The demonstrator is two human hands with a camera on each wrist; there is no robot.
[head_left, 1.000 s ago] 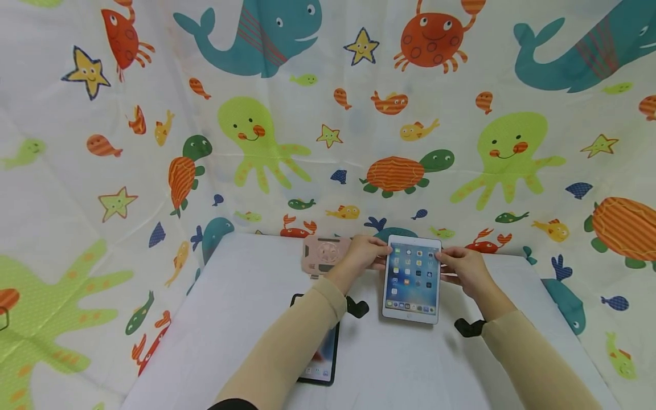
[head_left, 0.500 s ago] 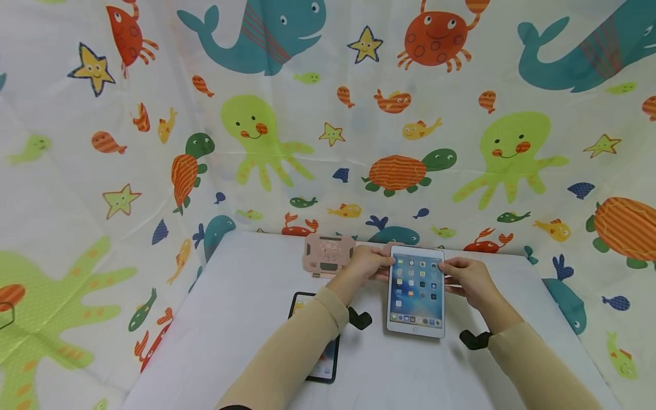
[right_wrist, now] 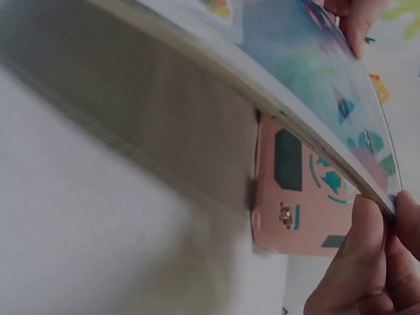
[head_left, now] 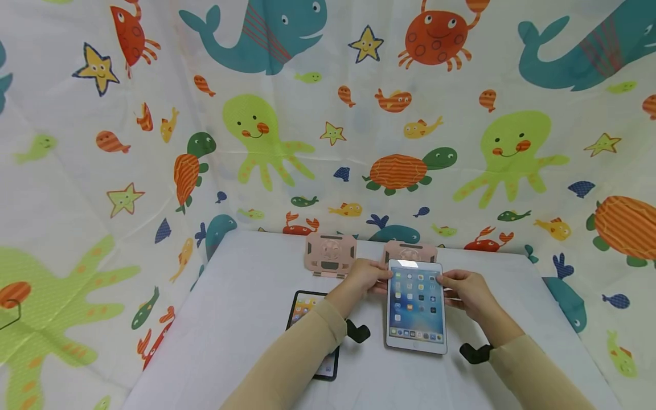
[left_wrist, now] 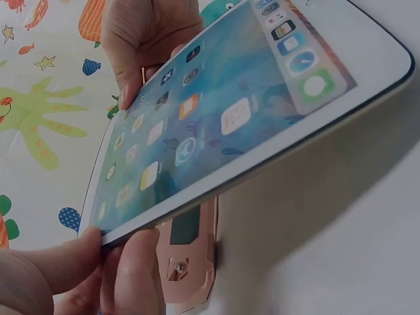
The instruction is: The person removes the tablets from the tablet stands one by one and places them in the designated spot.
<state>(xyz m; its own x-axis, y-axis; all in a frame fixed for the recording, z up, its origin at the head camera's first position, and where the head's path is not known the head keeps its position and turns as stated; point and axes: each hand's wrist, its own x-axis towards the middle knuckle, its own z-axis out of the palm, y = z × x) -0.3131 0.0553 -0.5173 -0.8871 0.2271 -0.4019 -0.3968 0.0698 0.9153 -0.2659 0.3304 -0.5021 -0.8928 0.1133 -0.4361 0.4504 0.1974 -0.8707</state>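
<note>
A white tablet (head_left: 416, 307) with its screen lit and app icons showing is held by both hands near its far end. My left hand (head_left: 363, 280) pinches its left edge, thumb on top and fingers beneath. On the opposite edge, my right hand (head_left: 467, 291) pinches it in the same way. In the left wrist view the tablet (left_wrist: 197, 131) is tilted, its near end raised off the white surface. A pink tablet case (head_left: 410, 251) lies just behind it, partly hidden; the right wrist view shows this case (right_wrist: 295, 190) beneath the tablet's far end.
A second pink case (head_left: 330, 254) lies at the back, left of the first. A black-edged tablet (head_left: 303, 307), lit, lies on the white table (head_left: 246, 296), partly covered by the left forearm. A curtain printed with sea animals (head_left: 318, 165) hangs behind the table.
Both hands have drawn the white tablet toward the person, away from the back edge. More of the pink case behind it now shows. The other case and the black-edged tablet stayed put.
</note>
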